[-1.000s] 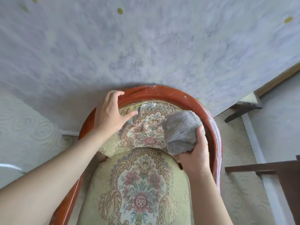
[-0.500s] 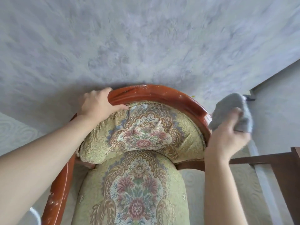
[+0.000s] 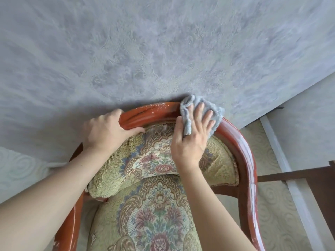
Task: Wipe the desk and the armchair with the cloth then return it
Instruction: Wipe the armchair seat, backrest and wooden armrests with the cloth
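Observation:
The armchair has a glossy red-brown wooden frame (image 3: pixel 244 153) and floral tapestry cushions (image 3: pixel 154 205); it stands against the wall below me. A grey fluffy cloth (image 3: pixel 188 104) lies over the top rail, right of its middle. My right hand (image 3: pixel 190 138) presses flat on the cloth, fingers spread over it. My left hand (image 3: pixel 107 131) grips the top rail to the left, thumb on the inner side. White specks dot the rail between the two hands.
A grey-lilac textured wall (image 3: pixel 163 51) rises right behind the chair. Dark wooden furniture (image 3: pixel 308 176) juts in at the right edge, beside a white baseboard (image 3: pixel 282 160). Pale swirl-patterned floor (image 3: pixel 272 214) surrounds the chair.
My right hand carried the cloth from the backrest cushion out to the right, then back onto the top rail. My left hand slid along the rail toward its middle. The view has shifted closer.

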`<action>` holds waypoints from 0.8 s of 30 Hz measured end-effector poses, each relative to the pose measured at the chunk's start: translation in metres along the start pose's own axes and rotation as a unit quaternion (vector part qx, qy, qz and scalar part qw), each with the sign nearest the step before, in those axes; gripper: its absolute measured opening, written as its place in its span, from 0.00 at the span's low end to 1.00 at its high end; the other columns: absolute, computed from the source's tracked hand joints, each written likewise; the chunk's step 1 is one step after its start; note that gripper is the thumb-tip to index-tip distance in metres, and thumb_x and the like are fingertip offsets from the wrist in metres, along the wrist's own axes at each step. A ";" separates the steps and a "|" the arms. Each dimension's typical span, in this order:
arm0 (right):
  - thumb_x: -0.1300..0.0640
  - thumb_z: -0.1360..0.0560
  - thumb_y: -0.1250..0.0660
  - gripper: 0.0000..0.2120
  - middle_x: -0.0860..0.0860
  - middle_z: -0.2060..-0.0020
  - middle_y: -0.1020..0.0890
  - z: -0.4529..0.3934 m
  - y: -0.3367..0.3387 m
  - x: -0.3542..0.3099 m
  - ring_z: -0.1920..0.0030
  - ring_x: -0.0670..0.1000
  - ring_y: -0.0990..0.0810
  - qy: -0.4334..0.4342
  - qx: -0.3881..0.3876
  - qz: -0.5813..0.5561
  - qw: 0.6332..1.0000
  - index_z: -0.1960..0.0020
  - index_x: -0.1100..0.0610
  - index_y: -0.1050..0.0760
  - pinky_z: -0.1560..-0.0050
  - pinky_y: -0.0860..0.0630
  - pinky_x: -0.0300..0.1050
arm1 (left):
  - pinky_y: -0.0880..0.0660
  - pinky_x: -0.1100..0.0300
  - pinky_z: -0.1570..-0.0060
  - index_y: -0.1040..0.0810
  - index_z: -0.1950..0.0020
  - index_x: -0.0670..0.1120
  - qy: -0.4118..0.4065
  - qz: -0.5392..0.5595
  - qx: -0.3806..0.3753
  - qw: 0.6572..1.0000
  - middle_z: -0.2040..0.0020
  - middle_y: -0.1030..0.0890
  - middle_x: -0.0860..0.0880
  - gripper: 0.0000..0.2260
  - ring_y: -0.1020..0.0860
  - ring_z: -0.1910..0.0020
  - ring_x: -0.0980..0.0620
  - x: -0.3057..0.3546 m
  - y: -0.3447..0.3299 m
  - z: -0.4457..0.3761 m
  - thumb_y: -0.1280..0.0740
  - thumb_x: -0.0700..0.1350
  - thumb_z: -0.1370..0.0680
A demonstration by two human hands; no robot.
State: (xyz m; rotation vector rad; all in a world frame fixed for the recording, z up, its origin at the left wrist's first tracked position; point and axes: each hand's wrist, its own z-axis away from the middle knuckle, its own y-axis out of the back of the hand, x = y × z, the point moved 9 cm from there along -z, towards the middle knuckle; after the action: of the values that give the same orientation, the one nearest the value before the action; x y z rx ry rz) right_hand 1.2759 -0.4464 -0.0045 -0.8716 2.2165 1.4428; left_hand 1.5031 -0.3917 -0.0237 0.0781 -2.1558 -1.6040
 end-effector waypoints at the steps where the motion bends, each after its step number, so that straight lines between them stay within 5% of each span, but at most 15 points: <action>1: 0.53 0.19 0.38 0.23 0.60 0.25 0.34 0.002 -0.008 -0.011 0.22 0.65 0.45 0.024 -0.011 -0.001 1.000 0.27 0.61 0.30 0.23 0.52 0.64 | 0.24 0.56 0.65 0.19 0.52 0.48 0.002 -0.004 0.000 1.000 0.64 0.16 0.47 0.37 0.17 0.67 0.45 0.000 0.000 0.001 0.38 0.79 0.39; 5: 0.50 0.19 0.40 0.23 0.61 0.26 0.31 0.018 -0.038 -0.062 0.23 0.67 0.43 0.137 -0.065 -0.002 0.988 0.29 0.61 0.26 0.24 0.50 0.67 | 0.29 0.54 0.64 0.21 0.58 0.48 0.022 -0.031 -0.010 0.999 0.65 0.16 0.41 0.26 0.17 0.65 0.37 -0.002 -0.001 0.000 0.30 0.70 0.34; 9: 0.49 0.21 0.38 0.26 0.60 0.25 0.33 0.041 -0.060 -0.098 0.23 0.68 0.43 0.267 -0.137 0.079 0.951 0.25 0.56 0.32 0.24 0.51 0.68 | 0.26 0.50 0.63 0.22 0.56 0.46 0.035 -0.023 0.003 0.999 0.63 0.17 0.37 0.09 0.18 0.65 0.32 -0.003 0.004 0.002 0.34 0.51 0.28; 12: 0.55 0.24 0.42 0.28 0.59 0.24 0.34 0.038 -0.056 -0.092 0.23 0.67 0.41 0.300 -0.172 0.136 0.928 0.24 0.55 0.34 0.24 0.47 0.66 | 0.26 0.51 0.65 0.21 0.58 0.46 0.031 0.002 0.031 0.999 0.65 0.17 0.38 0.21 0.18 0.68 0.33 -0.001 0.008 0.004 0.40 0.62 0.32; 15: 0.56 0.21 0.46 0.24 0.59 0.28 0.29 0.026 -0.035 -0.082 0.26 0.66 0.34 0.313 -0.120 0.131 0.933 0.28 0.60 0.28 0.26 0.39 0.64 | 0.28 0.54 0.67 0.22 0.61 0.47 0.013 -0.010 0.059 0.998 0.68 0.18 0.41 0.31 0.18 0.70 0.37 0.003 0.011 0.003 0.40 0.75 0.38; 19: 0.60 0.20 0.35 0.21 0.61 0.28 0.29 -0.008 -0.024 -0.049 0.26 0.66 0.34 0.308 -0.049 0.160 0.937 0.28 0.61 0.29 0.27 0.37 0.65 | 0.32 0.59 0.68 0.21 0.59 0.50 0.016 -0.008 0.102 0.995 0.71 0.18 0.48 0.38 0.18 0.72 0.45 -0.008 0.014 -0.014 0.43 0.83 0.41; 24: 0.57 0.18 0.43 0.22 0.61 0.26 0.32 -0.026 0.031 0.050 0.24 0.63 0.37 0.118 0.002 0.171 0.978 0.26 0.63 0.33 0.25 0.39 0.63 | 0.34 0.64 0.72 0.20 0.58 0.51 0.006 -0.010 0.070 0.997 0.74 0.21 0.52 0.39 0.22 0.76 0.50 -0.004 0.004 -0.002 0.46 0.84 0.40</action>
State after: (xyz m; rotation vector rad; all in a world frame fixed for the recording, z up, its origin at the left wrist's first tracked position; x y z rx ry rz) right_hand 1.2187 -0.4759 -0.0023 -0.7165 2.6506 1.5488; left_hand 1.5082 -0.3911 -0.0207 0.1528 -2.2624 -1.4567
